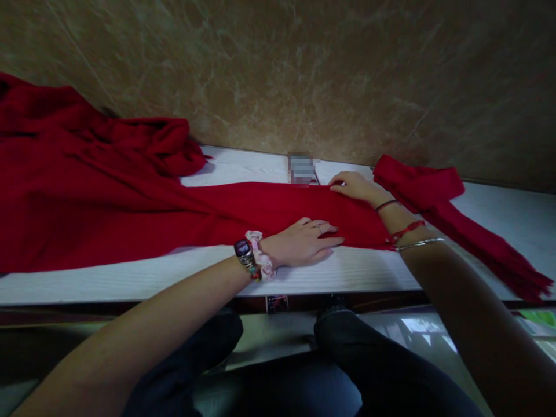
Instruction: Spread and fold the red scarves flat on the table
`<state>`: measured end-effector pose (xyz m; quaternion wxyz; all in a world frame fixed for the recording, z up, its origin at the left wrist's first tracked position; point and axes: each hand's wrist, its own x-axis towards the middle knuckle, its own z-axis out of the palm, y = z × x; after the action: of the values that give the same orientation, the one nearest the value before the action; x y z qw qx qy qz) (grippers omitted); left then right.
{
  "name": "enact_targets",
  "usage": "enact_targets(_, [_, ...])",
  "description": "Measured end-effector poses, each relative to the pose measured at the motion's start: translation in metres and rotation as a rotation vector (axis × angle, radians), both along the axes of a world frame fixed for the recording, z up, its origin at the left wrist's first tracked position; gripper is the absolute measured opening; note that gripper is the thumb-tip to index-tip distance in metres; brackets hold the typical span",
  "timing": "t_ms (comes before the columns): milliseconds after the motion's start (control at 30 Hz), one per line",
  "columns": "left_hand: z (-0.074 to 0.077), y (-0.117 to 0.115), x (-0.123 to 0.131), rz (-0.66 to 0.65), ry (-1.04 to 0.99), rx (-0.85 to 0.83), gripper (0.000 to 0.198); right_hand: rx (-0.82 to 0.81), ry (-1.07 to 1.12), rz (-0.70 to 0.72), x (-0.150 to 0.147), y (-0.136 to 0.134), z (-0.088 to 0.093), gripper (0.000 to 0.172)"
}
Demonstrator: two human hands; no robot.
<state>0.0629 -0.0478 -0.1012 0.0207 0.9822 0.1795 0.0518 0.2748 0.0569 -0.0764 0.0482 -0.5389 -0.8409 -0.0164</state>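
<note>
A long red scarf [278,202] lies spread as a flat band along a white wood-grain surface, widening into loose folds at the left. My left hand [306,240] rests palm down on its near edge, fingers stretched out toward the right. At the far edge, near the band's right end, my right hand [354,186] bends its fingers and thumb together on the fabric. Beyond my right wrist lies another red scarf [438,194], loosely folded, with a fringed end reaching the front right.
Behind the white surface [243,165] rises a brown marbled wall [278,75]. A small blurred-out object [302,168] sits against the wall by the scarf's far edge. My knees are below the front edge, with a shiny floor under them.
</note>
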Motion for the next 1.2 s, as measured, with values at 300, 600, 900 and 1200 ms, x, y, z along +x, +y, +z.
enact_targets(300, [-0.001,-0.004,0.001,0.03,0.035,-0.035,0.047,0.076,0.113,-0.133,0.008,0.016,-0.006,0.023])
enact_targets(600, [0.0,-0.007,0.001,0.105,0.06,-0.122,0.05,0.123,0.006,-0.141,-0.002,0.008,-0.026,0.024])
enact_targets(900, [0.001,-0.007,0.002,0.124,0.093,-0.145,0.051,0.3,0.199,-0.104,0.0,-0.003,-0.036,0.02])
enact_targets(1200, [0.0,-0.007,0.003,0.124,0.091,-0.14,0.051,0.025,0.125,0.001,0.008,-0.074,-0.033,0.043])
